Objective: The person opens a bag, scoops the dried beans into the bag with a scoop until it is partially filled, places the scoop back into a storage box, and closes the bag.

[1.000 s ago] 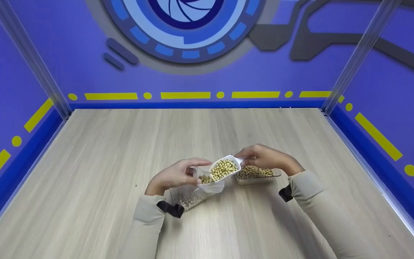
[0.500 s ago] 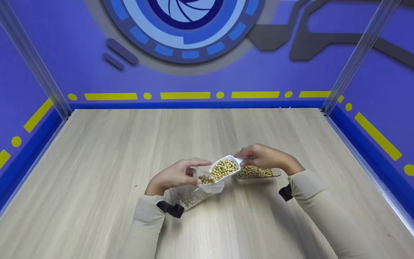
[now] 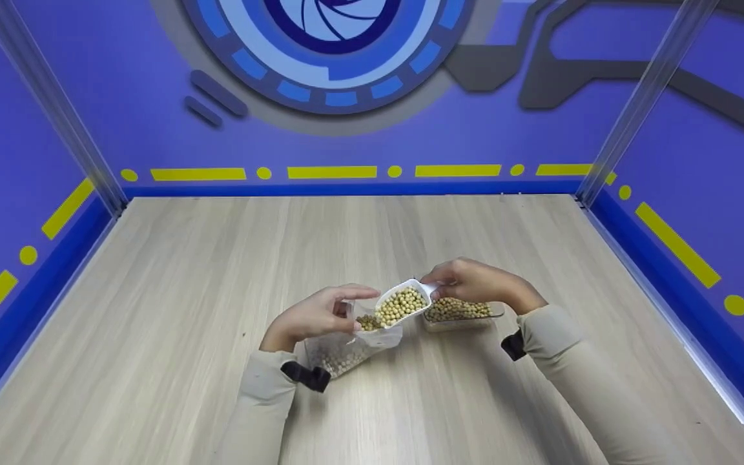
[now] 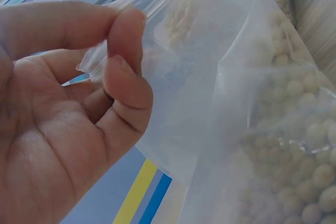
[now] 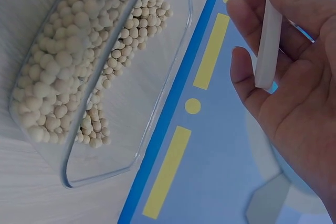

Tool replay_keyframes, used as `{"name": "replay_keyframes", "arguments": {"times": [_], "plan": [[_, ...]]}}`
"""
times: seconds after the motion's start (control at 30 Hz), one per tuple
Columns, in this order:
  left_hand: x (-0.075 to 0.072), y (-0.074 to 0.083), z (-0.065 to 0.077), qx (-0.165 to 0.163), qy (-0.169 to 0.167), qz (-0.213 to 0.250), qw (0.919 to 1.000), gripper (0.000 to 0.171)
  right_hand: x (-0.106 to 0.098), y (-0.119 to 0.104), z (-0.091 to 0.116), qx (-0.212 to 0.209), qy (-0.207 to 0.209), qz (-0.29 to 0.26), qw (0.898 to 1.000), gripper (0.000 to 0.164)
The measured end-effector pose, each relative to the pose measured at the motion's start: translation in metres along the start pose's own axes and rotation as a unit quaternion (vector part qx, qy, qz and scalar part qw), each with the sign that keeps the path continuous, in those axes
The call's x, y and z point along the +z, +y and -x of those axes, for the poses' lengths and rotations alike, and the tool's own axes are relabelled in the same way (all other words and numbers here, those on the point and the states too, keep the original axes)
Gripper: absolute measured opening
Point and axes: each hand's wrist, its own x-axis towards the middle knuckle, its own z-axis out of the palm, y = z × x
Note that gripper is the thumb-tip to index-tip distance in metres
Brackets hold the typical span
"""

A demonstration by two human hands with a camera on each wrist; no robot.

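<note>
My left hand (image 3: 314,316) pinches the edge of a clear plastic bag (image 4: 184,87) between thumb and fingers, its mouth spread open. Round pale beans, like soybeans (image 4: 304,182), lie inside the bag, whose lower part rests by the table. A white scoop (image 3: 428,289), heaped with the same beans, has its lip over the bag's mouth. My right hand (image 3: 475,281) holds the scoop by its handle (image 5: 269,45), fingers curled round it. Under this hand sits a clear rectangular container (image 3: 459,325) with more beans; in the right wrist view they are heaped toward one side.
A wood-grain table (image 3: 217,258) lies beneath everything. Blue panels with yellow markings (image 3: 333,172) close off the back and both sides, with clear strips at the corners. Black bands (image 3: 307,376) circle both wrists over the beige sleeves (image 3: 578,361).
</note>
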Motion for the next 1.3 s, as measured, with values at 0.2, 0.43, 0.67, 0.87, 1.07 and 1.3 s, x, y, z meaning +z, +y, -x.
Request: {"name": "replay_keyframes", "arguments": {"times": [0.2,0.43,0.67,0.87,1.07,1.3], "plan": [[0.000,0.001,0.001,0.003,0.001,-0.003,1.0000,0.062,-0.002,-0.003,-0.001,-0.002,-0.007,0.006,1.000,0.025],[0.000,0.001,0.001,0.003,-0.005,0.002,1.0000,0.063,-0.004,-0.006,-0.002,0.000,-0.017,0.011,1.000,0.025],[0.000,0.002,0.002,-0.004,0.000,-0.001,1.0000,0.063,-0.006,-0.007,-0.003,-0.003,-0.020,0.023,1.000,0.024],[0.000,0.004,0.002,-0.007,0.002,0.020,0.9998,0.062,-0.009,-0.009,-0.003,-0.012,-0.020,0.020,1.000,0.023],[0.001,0.007,0.002,-0.012,0.011,0.050,0.9986,0.062,-0.012,-0.011,-0.003,-0.022,-0.019,0.036,0.999,0.021],[0.001,0.011,0.002,-0.011,0.034,0.046,0.9983,0.059,-0.016,-0.014,-0.004,-0.029,-0.022,0.051,0.998,0.021]]}}
